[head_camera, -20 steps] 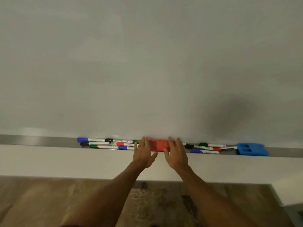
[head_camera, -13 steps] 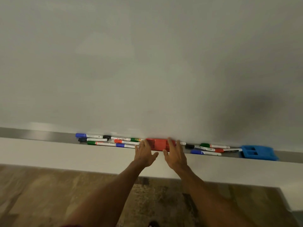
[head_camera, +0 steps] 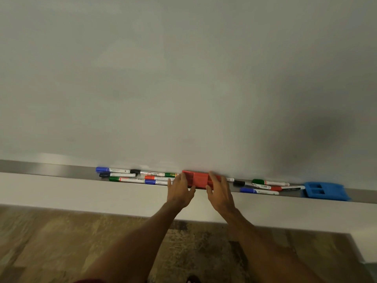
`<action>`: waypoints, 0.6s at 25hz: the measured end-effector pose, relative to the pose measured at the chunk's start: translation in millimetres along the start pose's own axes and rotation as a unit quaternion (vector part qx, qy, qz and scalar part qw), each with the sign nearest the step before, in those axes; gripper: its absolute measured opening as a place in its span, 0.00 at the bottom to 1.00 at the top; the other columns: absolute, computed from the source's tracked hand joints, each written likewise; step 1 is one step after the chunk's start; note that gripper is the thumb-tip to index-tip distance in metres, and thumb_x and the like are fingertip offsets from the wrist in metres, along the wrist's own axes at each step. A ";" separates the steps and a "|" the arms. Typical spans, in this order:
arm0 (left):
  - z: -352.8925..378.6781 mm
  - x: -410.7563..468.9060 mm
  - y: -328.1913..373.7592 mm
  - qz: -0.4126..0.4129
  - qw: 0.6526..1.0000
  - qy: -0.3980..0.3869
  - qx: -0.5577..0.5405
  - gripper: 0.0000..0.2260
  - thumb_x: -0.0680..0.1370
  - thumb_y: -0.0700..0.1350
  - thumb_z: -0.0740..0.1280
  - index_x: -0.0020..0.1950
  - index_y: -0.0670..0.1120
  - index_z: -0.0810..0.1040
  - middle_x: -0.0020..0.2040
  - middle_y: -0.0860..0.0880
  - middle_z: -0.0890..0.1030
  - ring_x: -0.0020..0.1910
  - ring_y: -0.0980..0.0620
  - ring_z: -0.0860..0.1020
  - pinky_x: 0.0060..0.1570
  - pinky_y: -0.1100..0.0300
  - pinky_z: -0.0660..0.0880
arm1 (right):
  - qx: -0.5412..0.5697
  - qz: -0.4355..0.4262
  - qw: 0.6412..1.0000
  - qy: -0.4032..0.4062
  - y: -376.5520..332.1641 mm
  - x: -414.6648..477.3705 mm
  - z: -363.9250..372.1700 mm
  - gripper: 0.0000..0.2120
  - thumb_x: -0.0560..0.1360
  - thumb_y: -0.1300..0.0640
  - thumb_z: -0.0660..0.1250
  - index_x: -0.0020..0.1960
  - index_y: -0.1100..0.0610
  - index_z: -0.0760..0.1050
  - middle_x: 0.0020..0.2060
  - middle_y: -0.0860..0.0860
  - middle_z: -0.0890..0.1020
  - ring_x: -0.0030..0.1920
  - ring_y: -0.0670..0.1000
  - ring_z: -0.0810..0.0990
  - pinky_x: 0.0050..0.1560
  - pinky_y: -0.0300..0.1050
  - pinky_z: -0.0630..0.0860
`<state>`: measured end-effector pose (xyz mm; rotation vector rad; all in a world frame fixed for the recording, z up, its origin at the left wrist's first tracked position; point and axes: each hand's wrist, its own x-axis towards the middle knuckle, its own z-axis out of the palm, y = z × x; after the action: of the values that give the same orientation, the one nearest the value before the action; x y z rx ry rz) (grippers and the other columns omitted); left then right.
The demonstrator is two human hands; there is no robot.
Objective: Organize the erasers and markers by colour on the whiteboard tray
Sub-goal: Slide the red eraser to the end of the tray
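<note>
Fingers (head_camera: 214, 179) straight, both hands (head_camera: 180, 190) (head_camera: 220, 193) seemingly touch red eraser (head_camera: 201, 180).

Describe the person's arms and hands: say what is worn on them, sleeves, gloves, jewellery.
The left hand and right hand wear no gloves; no ring shows, though blur could hide a thin one. The left forearm and right forearm are bare: no sleeve, watch or bracelet. A sliver of dark red fabric at the bottom edge, by the left arm, may be clothing.
</note>
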<state>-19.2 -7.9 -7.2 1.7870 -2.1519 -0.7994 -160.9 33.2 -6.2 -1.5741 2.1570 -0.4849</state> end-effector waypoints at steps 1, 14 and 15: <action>-5.9 0.5 -3.7 0.004 1.000 0.005 -0.011 0.21 0.77 0.51 0.64 0.67 0.43 0.65 0.65 0.44 0.75 0.65 0.45 0.73 0.70 0.46 0.64 | 0.005 -0.001 1.000 0.007 -4.5 -0.2 0.3 0.26 0.79 0.53 0.62 0.74 0.53 0.58 0.70 0.60 0.66 0.68 0.59 0.69 0.66 0.53 0.72; -111.7 8.4 -115.3 -0.013 0.998 0.030 -0.051 0.16 0.77 0.48 0.64 0.61 0.41 0.71 0.58 0.41 0.79 0.55 0.43 0.77 0.56 0.49 0.76 | 0.056 -0.021 0.998 0.034 -142.9 0.6 56.2 0.22 0.78 0.56 0.63 0.71 0.55 0.65 0.65 0.58 0.72 0.66 0.58 0.72 0.66 0.53 0.73; -120.6 8.7 -129.3 -0.020 0.998 0.032 -0.051 0.16 0.77 0.48 0.64 0.61 0.41 0.71 0.58 0.41 0.79 0.56 0.43 0.77 0.56 0.49 0.75 | 0.066 -0.022 0.997 0.028 -158.6 1.6 64.5 0.22 0.78 0.56 0.63 0.71 0.54 0.65 0.65 0.58 0.72 0.66 0.57 0.72 0.66 0.53 0.72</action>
<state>147.2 -61.4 20.6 1.7846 -2.0050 -0.8330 0.6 -17.4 20.0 -1.5565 2.0888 -0.6796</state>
